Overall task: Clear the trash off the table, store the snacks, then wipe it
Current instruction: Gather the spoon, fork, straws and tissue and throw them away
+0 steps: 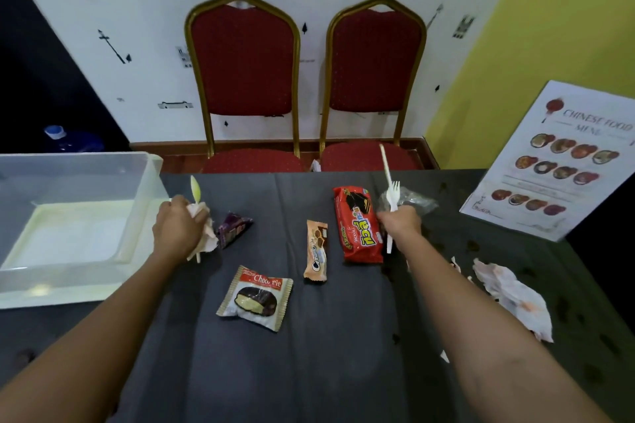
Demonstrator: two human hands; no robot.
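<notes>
Bare table (343, 371) cloth toward 6 o'clock, between the forearms. Grips a crumpled napkin (208, 237) and spoon (195, 188) in the left hand (178, 230), purple packet (233, 228) just at its 3 o'clock. Clutches a fork (392, 194) and plastic wrap (414, 199) in the right hand (400, 221), red biscuit pack (359, 223) touching at 9. Clear bin (103, 178) at far 9 o'clock, only its pale floor showing.

We see only the backs of the left hand (178, 228) and right hand (400, 221); the fingers are hidden. The right hand hides the mid-handle of the white fork (393, 194). The white tissue (206, 233) in the left hand covers the left end of the purple packet (235, 228), print unreadable. The clear bin (68, 178) runs off the left edge, the menu sheet (563, 161) off the right. White scraps (444, 356): too small to tell.
</notes>
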